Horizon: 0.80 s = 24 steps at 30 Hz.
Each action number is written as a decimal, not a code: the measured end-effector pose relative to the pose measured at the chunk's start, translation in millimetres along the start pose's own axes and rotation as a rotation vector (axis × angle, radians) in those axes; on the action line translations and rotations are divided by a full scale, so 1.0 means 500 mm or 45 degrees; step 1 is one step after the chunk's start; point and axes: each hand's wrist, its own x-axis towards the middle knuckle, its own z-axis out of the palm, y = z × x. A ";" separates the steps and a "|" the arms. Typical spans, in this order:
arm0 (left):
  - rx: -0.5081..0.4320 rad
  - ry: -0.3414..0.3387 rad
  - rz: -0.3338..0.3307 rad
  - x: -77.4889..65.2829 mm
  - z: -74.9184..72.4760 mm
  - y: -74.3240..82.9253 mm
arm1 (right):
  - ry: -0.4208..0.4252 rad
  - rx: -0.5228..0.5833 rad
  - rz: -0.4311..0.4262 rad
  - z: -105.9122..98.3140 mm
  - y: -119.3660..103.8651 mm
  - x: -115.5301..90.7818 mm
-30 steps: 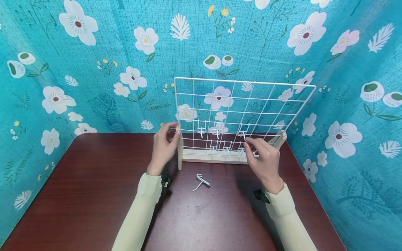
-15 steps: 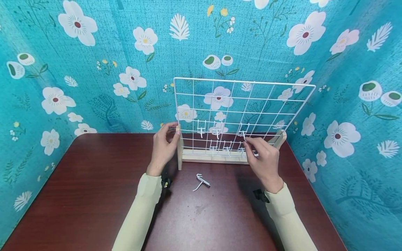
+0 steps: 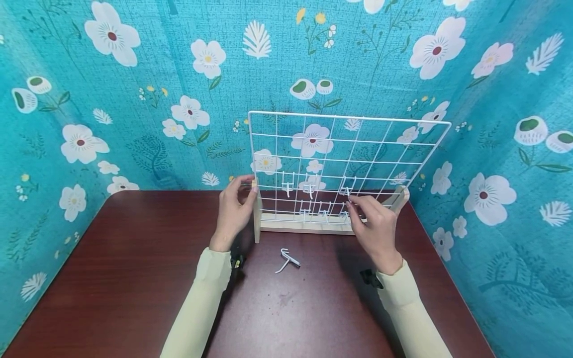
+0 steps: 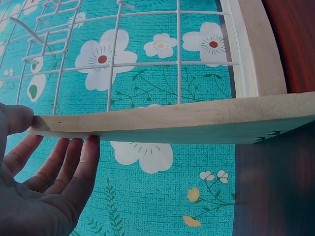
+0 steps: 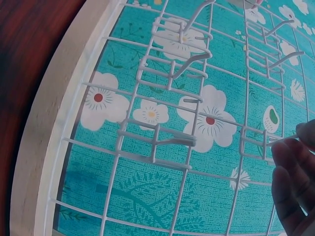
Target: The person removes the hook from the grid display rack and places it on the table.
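Note:
A white wire grid panel [image 3: 349, 118] stands upright in a light wooden frame at the back of the table. My left hand [image 3: 235, 206] holds the left wooden upright [image 3: 257, 219], thumb on one face and fingers on the other, as the left wrist view shows. With thumb and fingertips, my right hand [image 3: 376, 223] pinches the prong of a white wire hook [image 3: 344, 191] that sits on the grid; the same hook [image 5: 253, 142] shows in the right wrist view. Other hooks hang in two rows, including an upper-left hook [image 3: 287, 187] and a lower hook [image 3: 304, 213].
A loose white hook [image 3: 290, 258] lies on the dark red-brown table [image 3: 134, 278] in front of the panel. The wooden base rail [image 3: 304, 229] runs along the panel's foot. A blue flowered curtain [image 3: 156, 74] hangs behind and to both sides.

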 end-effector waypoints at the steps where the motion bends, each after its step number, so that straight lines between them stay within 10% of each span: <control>1: 0.001 0.002 0.003 0.000 0.001 -0.001 | 0.001 0.002 0.001 0.000 0.000 0.000; 24: 0.003 -0.002 -0.010 0.002 0.002 -0.001 | 0.013 -0.006 0.020 0.007 0.002 0.000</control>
